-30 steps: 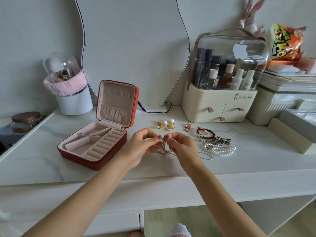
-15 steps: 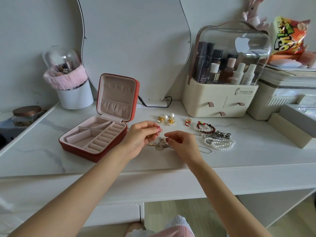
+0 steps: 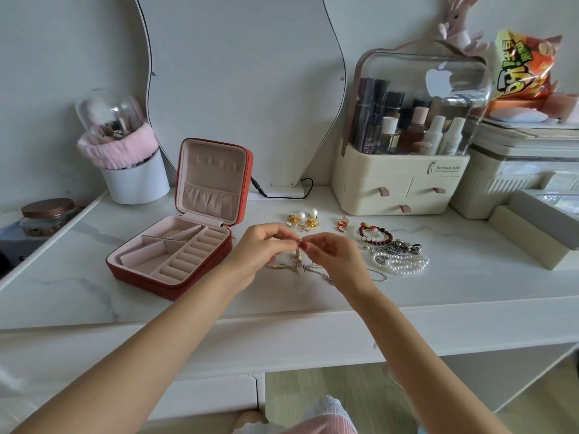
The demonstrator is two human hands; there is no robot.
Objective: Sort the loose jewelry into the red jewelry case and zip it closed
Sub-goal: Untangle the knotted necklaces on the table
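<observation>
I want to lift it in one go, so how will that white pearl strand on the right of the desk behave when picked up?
The pearl strand lies in loose overlapping loops, so it will probably hang floppy and swing. It touches the silver chain pile, so it may snag and drag that along. The round beads could roll slightly on the smooth desk if pushed.

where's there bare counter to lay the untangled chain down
Bare marble lies along the front edge, in front of the red jewelry case and right of the pearl strand. Crowded: between both hands and the cosmetics organizer, with earrings and bracelets.
</observation>
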